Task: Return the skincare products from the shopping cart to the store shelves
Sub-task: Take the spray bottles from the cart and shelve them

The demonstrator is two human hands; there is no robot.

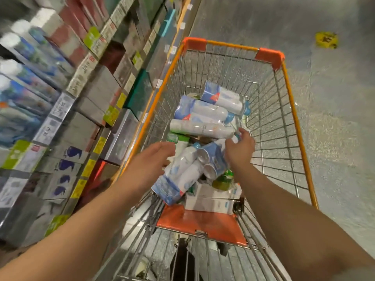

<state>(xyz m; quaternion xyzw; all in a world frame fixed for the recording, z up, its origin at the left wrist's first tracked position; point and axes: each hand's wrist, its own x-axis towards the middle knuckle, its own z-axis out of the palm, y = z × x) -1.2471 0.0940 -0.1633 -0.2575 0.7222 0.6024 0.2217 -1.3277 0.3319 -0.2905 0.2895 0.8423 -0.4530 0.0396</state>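
Your wire shopping cart (pixel 284 110) stands just beside the blurred store shelves (pixel 67 102) of cardboard boxes on your left; bare speckled floor (pixel 334 128) lies open to the right. Smooth white-and-blue shrink-wrapped spray-can packs (pixel 203 113) fill the basket. Your left hand (pixel 154 159) hovers with fingers relaxed; your right hand (pixel 241 147) curls round a pack's top end

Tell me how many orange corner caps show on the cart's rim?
2: the far-left cap and the far-right cap, both on the cart rim. Near corners are out of sight.
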